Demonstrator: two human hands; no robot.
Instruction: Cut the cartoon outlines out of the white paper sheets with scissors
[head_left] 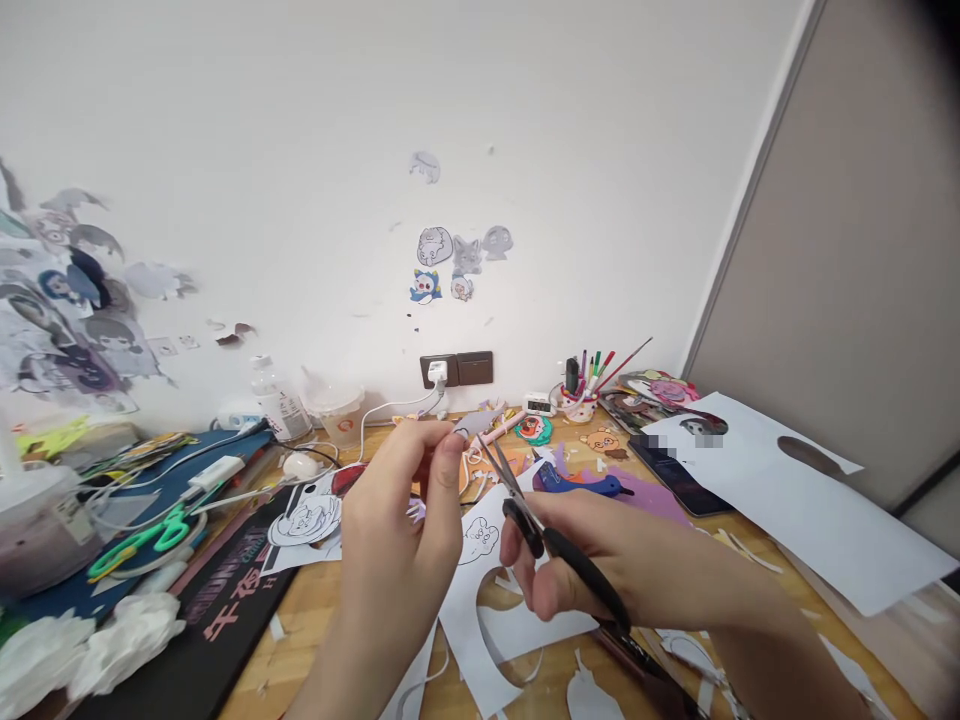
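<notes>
My left hand (409, 510) pinches a small piece of white paper (477, 421) between thumb and fingers, above the middle of the desk. In my right hand (592, 560) is a pair of black-handled scissors (512, 478), its blades pointing up and left toward that paper. The blades look slightly apart, close to the paper; whether they touch it I cannot tell. Below the hands lies a white sheet (480, 640) with a large cut-out hole and a small line drawing (480, 538). A blue tool (574, 484) rests just behind my right hand.
On the left are a black mat (232, 610), crumpled tissues (124, 645), green scissors (146, 540), a cup (337, 415) and a bottle (275, 400). A pen holder (579, 403) stands by the wall. At right, a cut sheet (810, 510) overlaps a dark tablet (682, 475). Paper scraps litter the desk.
</notes>
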